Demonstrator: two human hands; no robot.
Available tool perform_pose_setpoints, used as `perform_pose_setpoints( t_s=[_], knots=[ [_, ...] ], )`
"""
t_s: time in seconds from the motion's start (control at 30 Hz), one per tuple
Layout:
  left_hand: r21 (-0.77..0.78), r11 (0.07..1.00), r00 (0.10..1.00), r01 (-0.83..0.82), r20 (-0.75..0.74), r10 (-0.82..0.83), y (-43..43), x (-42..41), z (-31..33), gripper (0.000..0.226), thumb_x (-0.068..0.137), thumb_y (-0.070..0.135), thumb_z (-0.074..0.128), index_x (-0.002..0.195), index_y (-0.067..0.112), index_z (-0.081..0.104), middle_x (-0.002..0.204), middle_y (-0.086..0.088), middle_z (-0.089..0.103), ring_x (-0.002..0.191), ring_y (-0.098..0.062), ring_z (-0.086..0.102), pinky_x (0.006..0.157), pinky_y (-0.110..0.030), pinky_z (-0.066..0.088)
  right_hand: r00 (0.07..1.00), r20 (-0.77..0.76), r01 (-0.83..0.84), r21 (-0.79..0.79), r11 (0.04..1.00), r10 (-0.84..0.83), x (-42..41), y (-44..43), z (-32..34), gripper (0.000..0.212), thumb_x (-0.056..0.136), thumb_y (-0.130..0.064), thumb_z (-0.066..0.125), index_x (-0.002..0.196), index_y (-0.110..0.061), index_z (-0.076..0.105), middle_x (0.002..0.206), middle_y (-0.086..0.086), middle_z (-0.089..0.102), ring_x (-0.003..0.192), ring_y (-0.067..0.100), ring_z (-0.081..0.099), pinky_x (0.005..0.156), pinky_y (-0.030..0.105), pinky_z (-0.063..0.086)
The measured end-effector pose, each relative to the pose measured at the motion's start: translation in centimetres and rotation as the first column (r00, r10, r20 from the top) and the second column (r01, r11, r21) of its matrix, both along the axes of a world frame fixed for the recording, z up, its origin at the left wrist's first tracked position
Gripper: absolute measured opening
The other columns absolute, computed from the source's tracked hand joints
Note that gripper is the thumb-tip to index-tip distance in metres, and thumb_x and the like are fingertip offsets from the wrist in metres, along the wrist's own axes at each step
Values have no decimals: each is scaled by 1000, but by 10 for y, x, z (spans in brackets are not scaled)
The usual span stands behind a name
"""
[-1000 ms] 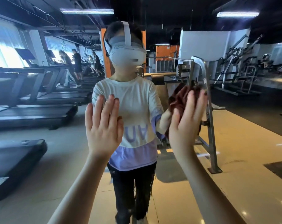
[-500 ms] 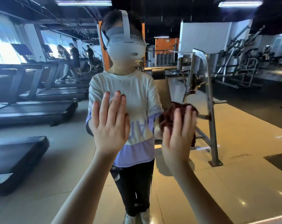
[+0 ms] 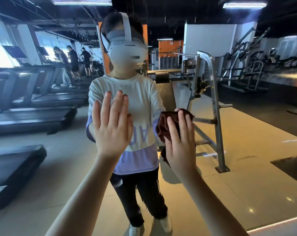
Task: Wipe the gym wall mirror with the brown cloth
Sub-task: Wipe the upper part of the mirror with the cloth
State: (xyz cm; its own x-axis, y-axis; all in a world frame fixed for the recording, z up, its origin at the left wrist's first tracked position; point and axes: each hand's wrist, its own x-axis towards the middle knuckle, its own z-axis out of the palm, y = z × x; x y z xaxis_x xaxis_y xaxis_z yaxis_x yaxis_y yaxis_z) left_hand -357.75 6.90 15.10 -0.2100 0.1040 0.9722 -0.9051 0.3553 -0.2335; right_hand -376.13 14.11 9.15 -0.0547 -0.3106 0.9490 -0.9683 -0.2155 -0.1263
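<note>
1. Gym reflections filled the wall mirror point(image 3: 246, 167) edge to edge: treadmills point(image 3: 33, 116) on the left, a steel weight frame point(image 3: 214, 99) on the right, and the person's reflection point(image 3: 127, 92) dead centre.
2. The left hand point(image 3: 112, 126) lay spread flat on the glass, fingers straight, holding nothing. It looked like a brace.
3. Just beside it but apart, the right hand point(image 3: 180, 143) pressed the brown cloth point(image 3: 168, 120) onto the glass. The fingers lay straight over the cloth, not curled round it.
4. The cloth sat bunched, peeking out above the fingertips and hanging below the palm. It looked soft, light and limp, so it would likely crumple or slip from under a flat palm. Folding it into a pad, with the palm over its middle and the thumb hooking an edge, seemed the better hold.
5. The glass looked hard, slick and breakable, so even, moderate pressure seemed wise, with no leaning on it.
</note>
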Motion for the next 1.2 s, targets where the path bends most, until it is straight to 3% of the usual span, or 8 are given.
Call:
perform_pose_setpoints(
  t_s=[0.07,0.2,0.43,0.63,0.73,0.87,1.07,1.2],
  knots=[
    [-4,1000,1000,-5,-1,5,1,-1,1,47,97,17,45,142,3,50,148,-12,42,141,-35,34,121,-47,17,1000,5,30,-39,999,-30,-22,-3,10,47,99,-16,44,145,-12,38,157,17,29,149,34,19,124,40,13],
    [10,1000,1000,3,2,-3,3,-1,2,48,96,18,46,140,2,51,147,-12,41,141,-35,32,120,-48,18,921,387,88,-95,992,-44,-21,-7,5,49,99,-16,42,147,-11,35,159,17,25,151,26,9,121,52,20],
    [36,999,999,-23,-26,24,6,-5,1,49,96,25,51,138,0,51,142,-18,52,139,-38,35,119,-49,19,992,-114,-59,-67,996,51,-24,-4,27,47,96,-13,48,143,-13,40,156,13,28,147,35,23,123,47,16],
    [168,986,984,12,-175,17,28,-33,-11,46,102,24,47,143,4,47,148,-16,46,142,-36,32,116,-53,25,945,322,-4,-136,991,49,-46,-2,44,48,99,-18,45,146,-14,35,160,14,22,150,27,9,122,52,15],
    [194,980,990,30,-141,-2,33,-54,-17,48,98,23,56,143,6,50,149,-14,48,144,-32,28,118,-51,20,995,73,-70,-61,996,75,-39,-1,26,51,95,-16,48,145,-13,37,158,17,27,150,31,13,124,43,7],
    [176,983,992,55,-118,-35,29,-79,-16,49,101,26,49,147,10,42,152,-9,39,144,-34,29,121,-47,14,979,-182,-103,-64,993,90,-75,-2,62,50,95,-14,51,144,-14,40,156,13,30,146,34,22,124,43,11],
    [108,994,994,20,-112,-8,18,-93,-19,46,105,32,35,147,13,41,151,-7,38,142,-37,31,123,-47,11,946,323,21,-182,983,40,-83,-3,69,48,99,-20,45,144,-6,41,157,20,28,148,34,16,123,47,14],
    [84,996,993,13,-116,-4,15,-94,-21,49,102,29,40,148,13,41,152,-7,38,144,-34,27,122,-48,14,977,-203,-66,-36,997,58,-72,0,45,52,96,-21,47,147,-16,36,157,12,26,148,32,20,122,48,15]
  ],
)
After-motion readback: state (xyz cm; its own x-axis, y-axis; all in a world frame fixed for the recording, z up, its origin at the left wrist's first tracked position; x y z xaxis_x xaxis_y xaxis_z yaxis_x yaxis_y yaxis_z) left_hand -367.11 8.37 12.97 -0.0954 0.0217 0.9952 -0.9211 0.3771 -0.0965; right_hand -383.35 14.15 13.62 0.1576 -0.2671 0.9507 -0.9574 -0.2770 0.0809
